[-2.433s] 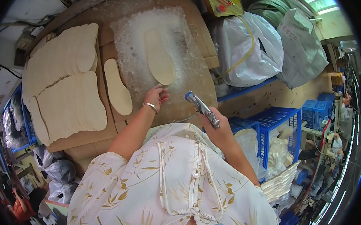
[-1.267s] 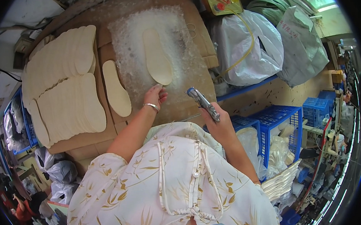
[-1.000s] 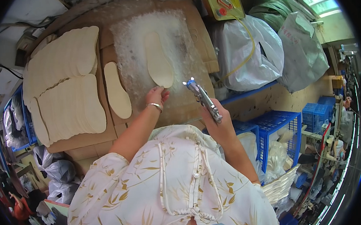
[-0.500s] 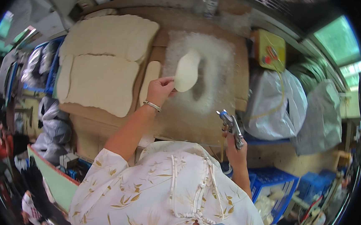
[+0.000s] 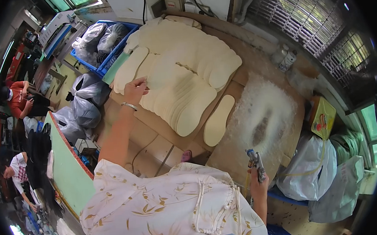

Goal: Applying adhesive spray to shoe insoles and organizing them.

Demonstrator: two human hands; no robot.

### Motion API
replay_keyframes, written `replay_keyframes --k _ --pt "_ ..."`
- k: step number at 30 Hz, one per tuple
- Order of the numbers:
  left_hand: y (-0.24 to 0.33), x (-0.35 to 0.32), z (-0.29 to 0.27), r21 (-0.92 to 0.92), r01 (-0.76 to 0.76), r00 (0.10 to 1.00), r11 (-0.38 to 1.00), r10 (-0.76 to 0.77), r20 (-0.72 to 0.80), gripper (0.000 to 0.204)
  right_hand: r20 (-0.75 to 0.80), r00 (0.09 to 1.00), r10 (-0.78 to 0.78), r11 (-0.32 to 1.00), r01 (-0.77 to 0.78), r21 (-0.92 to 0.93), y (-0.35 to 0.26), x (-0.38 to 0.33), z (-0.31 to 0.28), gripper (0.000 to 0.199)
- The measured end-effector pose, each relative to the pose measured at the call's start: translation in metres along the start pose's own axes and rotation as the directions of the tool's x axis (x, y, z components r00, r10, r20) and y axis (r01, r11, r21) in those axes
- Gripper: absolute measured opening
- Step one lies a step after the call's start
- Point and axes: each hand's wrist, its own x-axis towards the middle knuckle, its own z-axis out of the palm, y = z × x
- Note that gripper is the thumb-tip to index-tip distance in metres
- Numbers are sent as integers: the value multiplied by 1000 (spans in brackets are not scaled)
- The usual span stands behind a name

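hovering at the left edge of slanting insoles [image 5: 181, 83], the nearer left hand [image 5: 135, 91] may pinch one; blur prevents telling. the right hand [image 5: 258, 185] clamps a spray gun [image 5: 258, 163].

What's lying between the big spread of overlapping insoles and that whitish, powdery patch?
In the head view, a single cream insole lies there on brown cardboard.

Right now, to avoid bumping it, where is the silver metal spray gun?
In the head view, the silver metal spray gun is right of centre, held in the right hand, just below the cloudy white patch.
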Motion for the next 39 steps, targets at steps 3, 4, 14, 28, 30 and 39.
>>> replay_keyframes --k 3,4,14,28,30,39 --pt "-11 41 -32 35 28 999 999 -27 -43 27 -33 999 8 999 -9 -31 -7 2 24 27" --pt "-14 51 -40 50 40 998 998 -37 -56 27 -41 999 10 999 -11 -35 -12 2 32 27" --pt "-82 101 -119 -110 235 966 966 -245 -86 32 -63 998 15 990 -24 -142 -41 -5 80 29" --pt "-175 126 -137 33 341 902 940 -317 -295 17 -79 997 19 990 -31 -141 -22 -22 75 17" --pt "-192 129 -166 -166 348 904 923 -377 -200 15 -67 996 53 987 -62 -150 -24 -21 72 18" --pt "-118 14 -7 214 87 986 973 -54 -156 26 -142 986 93 989 -108 -102 -1 -33 50 26"
